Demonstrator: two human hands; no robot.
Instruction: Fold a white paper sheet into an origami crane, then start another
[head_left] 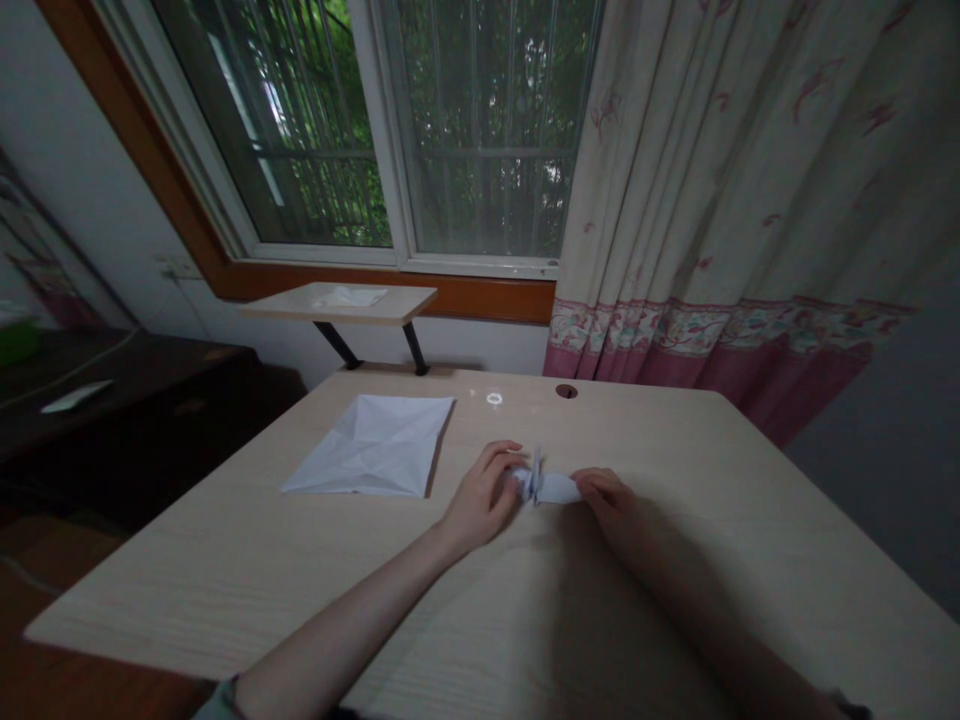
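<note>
A small piece of folded white paper lies low over the middle of the desk, between my two hands. A thin fold stands upright near its left part. My left hand grips the paper's left end, with the fingers curled round it and partly hiding it. The right end is pinched in my right hand, thumb and fingers closed on it. To the left of my left hand, a creased square sheet of white paper lies spread on the desk, its edges slightly raised.
The pale wooden desk carries a small raised shelf at its back left, with crumpled white paper on top. A round cable hole sits near the back edge. Behind are a window and a curtain; a dark table stands left.
</note>
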